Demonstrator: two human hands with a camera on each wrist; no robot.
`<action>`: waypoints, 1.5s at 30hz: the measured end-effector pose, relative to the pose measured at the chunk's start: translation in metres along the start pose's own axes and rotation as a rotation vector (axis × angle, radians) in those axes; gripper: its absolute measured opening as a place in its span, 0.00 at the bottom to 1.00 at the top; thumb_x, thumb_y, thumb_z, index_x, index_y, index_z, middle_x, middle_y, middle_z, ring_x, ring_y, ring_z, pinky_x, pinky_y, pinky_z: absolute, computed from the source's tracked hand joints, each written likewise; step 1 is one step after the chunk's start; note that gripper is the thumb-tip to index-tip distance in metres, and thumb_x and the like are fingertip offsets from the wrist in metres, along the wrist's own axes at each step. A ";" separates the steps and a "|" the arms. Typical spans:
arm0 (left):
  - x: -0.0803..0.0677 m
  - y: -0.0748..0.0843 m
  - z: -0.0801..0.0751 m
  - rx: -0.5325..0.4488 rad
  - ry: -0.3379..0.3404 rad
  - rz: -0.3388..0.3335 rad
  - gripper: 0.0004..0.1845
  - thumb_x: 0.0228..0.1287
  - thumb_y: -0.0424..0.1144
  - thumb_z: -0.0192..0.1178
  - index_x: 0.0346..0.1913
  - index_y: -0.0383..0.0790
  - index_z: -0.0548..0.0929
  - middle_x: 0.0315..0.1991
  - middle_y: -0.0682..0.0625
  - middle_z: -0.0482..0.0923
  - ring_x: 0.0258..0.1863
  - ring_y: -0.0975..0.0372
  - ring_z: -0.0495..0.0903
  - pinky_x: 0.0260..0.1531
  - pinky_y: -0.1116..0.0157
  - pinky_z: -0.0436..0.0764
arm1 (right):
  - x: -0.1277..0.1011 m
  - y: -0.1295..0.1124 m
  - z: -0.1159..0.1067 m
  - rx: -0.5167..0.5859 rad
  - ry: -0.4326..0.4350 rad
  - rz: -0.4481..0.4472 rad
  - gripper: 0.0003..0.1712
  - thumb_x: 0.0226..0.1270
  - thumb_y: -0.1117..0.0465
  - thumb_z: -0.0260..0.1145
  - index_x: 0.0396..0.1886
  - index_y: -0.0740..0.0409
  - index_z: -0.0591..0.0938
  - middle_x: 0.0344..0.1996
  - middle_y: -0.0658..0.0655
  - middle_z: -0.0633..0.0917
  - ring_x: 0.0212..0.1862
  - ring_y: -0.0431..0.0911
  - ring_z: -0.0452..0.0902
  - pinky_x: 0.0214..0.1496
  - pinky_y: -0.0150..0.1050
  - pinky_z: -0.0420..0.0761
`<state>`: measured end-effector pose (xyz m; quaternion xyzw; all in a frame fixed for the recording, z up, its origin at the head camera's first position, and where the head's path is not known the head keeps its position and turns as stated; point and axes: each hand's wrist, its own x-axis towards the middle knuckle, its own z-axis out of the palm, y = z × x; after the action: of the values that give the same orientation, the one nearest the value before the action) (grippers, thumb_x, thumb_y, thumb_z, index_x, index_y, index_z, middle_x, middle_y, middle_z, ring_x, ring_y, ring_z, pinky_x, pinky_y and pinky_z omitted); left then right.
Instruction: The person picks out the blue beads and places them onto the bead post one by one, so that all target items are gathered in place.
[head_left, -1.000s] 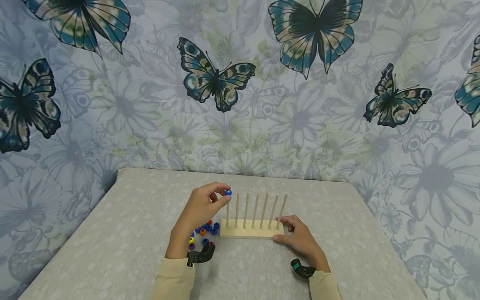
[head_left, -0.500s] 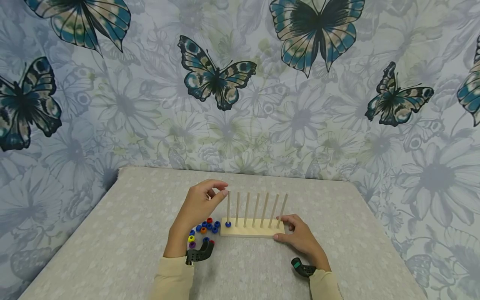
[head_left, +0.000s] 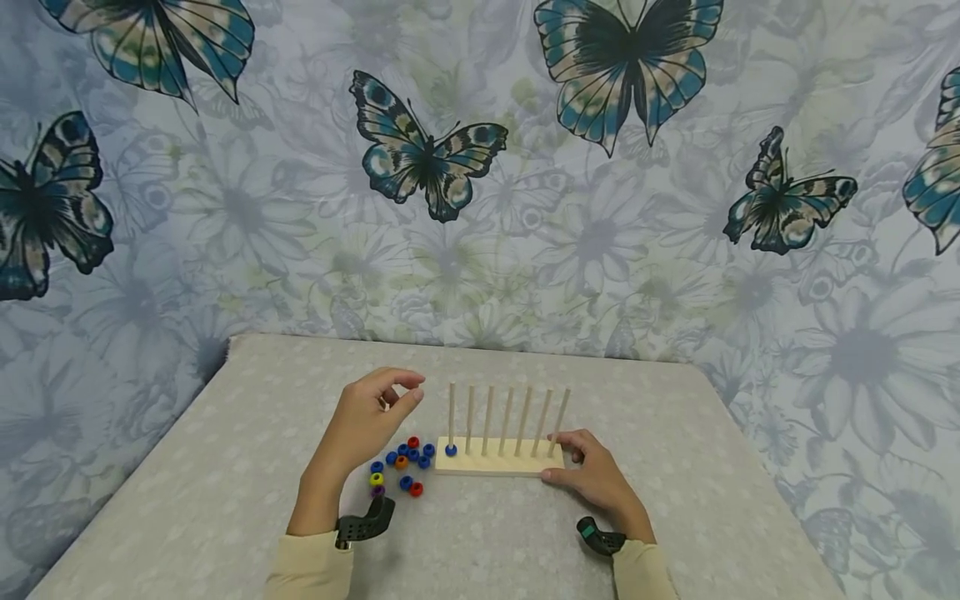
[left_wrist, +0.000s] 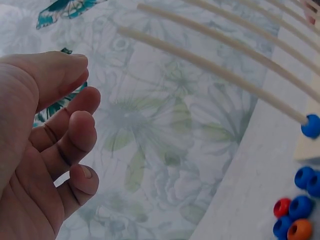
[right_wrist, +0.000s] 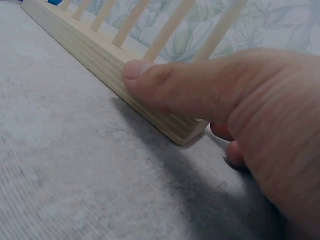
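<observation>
A wooden peg rack (head_left: 491, 462) with several upright pegs stands mid-table. One blue bead (head_left: 451, 450) sits at the foot of its leftmost peg, also seen in the left wrist view as the blue bead (left_wrist: 311, 126). My left hand (head_left: 401, 392) hovers left of the pegs, above the loose beads (head_left: 401, 471), fingers loosely curled and holding nothing; the left hand (left_wrist: 82, 82) shows an empty palm. My right hand (head_left: 566, 463) grips the rack's right end. Its thumb (right_wrist: 165, 85) presses the front face of the base (right_wrist: 90, 50), with fingers behind.
Blue, red, orange, yellow and purple beads lie scattered left of the rack, the nearest loose beads (left_wrist: 297, 220) beside its corner. The grey table (head_left: 225, 467) ends at a butterfly-print cloth backdrop (head_left: 600, 250). Black wrist mounts (head_left: 363, 525) sit on both sleeves.
The left hand let go of the blue bead at the top of the leftmost peg; the bead slid down to the base. The hand then drew back left and lower. The right hand stayed.
</observation>
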<state>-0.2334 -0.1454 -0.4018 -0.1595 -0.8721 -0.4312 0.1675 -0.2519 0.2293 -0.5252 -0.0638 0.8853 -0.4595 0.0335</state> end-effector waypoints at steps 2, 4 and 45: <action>-0.004 -0.002 -0.004 0.025 0.015 -0.003 0.10 0.70 0.50 0.63 0.51 0.58 0.85 0.42 0.60 0.82 0.26 0.63 0.74 0.22 0.67 0.75 | 0.001 0.000 0.000 0.006 0.000 -0.007 0.34 0.49 0.45 0.82 0.58 0.37 0.82 0.48 0.48 0.78 0.43 0.46 0.64 0.44 0.39 0.66; -0.011 -0.005 -0.008 0.060 0.029 -0.005 0.10 0.70 0.48 0.63 0.50 0.57 0.85 0.41 0.60 0.82 0.25 0.64 0.73 0.22 0.67 0.74 | 0.000 0.000 0.000 0.014 -0.009 -0.011 0.34 0.49 0.45 0.82 0.58 0.38 0.82 0.48 0.49 0.78 0.43 0.46 0.64 0.44 0.38 0.66; -0.074 -0.094 0.018 0.011 -0.008 -0.349 0.12 0.70 0.41 0.63 0.54 0.53 0.85 0.47 0.53 0.81 0.24 0.63 0.70 0.21 0.69 0.72 | 0.001 -0.001 0.000 -0.016 -0.001 -0.010 0.32 0.49 0.45 0.82 0.56 0.39 0.83 0.43 0.52 0.76 0.43 0.46 0.64 0.44 0.39 0.66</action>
<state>-0.2099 -0.1949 -0.5094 -0.0064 -0.8895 -0.4484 0.0874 -0.2530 0.2285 -0.5239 -0.0689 0.8885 -0.4526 0.0311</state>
